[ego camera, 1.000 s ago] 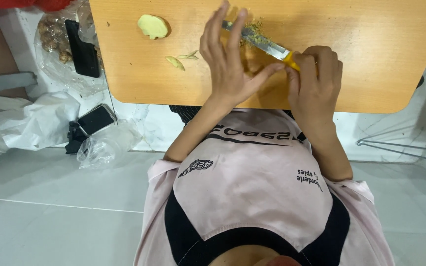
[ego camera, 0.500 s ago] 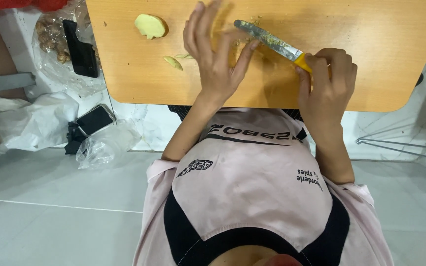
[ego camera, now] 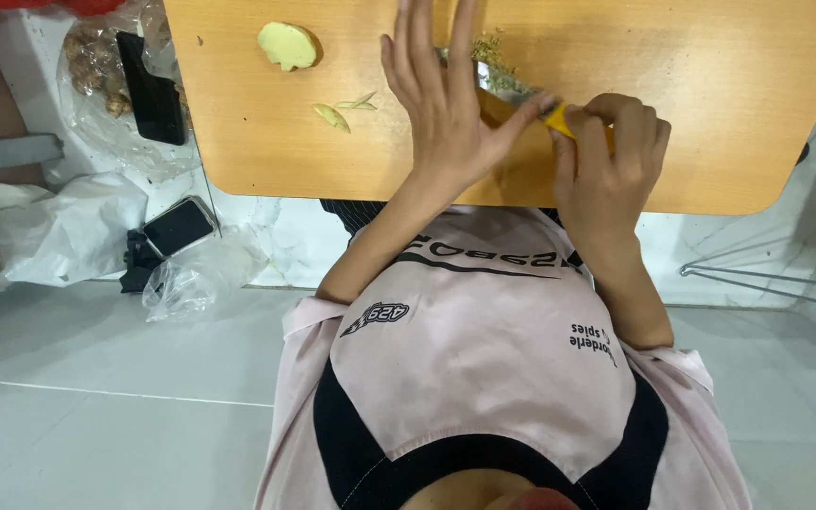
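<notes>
The right hand (ego camera: 606, 156) is wrapped around the yellow handle of a knife (ego camera: 531, 102), its blade lying under the flat, spread left hand (ego camera: 446, 113) over chopped bits; light, stiff and sharp-edged (handle is likely the safe hold)

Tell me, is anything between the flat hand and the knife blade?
Nothing visible. The left hand lies flat, fingers spread, right on top of the knife blade, hiding most of it. The right hand wraps the yellow handle. Chopped bits show beyond the blade on the wooden table.
</notes>
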